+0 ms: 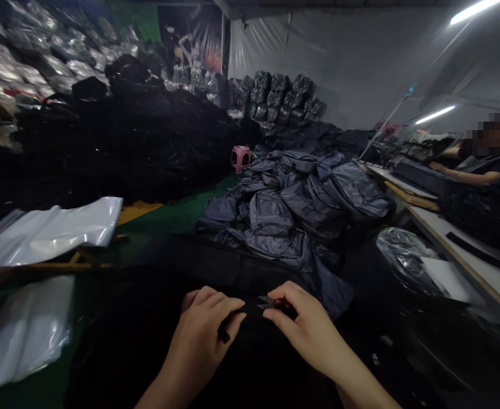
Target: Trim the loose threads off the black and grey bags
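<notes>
A large piece of black fabric (181, 261) lies across the lower middle of the view, under both hands. My left hand (209, 321) pinches a dark strap (224, 335) between thumb and fingers. To its right, my right hand (298, 318) is closed on small red-handled snips (267, 302), whose blades stand apart and point left toward my left hand. A short gap separates the blades from my left fingertips. The exact outline of the black fabric is lost in the dark.
Grey bags (292, 204) are heaped ahead, near a pink stool (241, 158). Clear plastic sheets (49, 233) lie at left. A long worktable (479, 264) runs along the right, where another person (488, 165) handles dark fabric. Dark piles stand at back left.
</notes>
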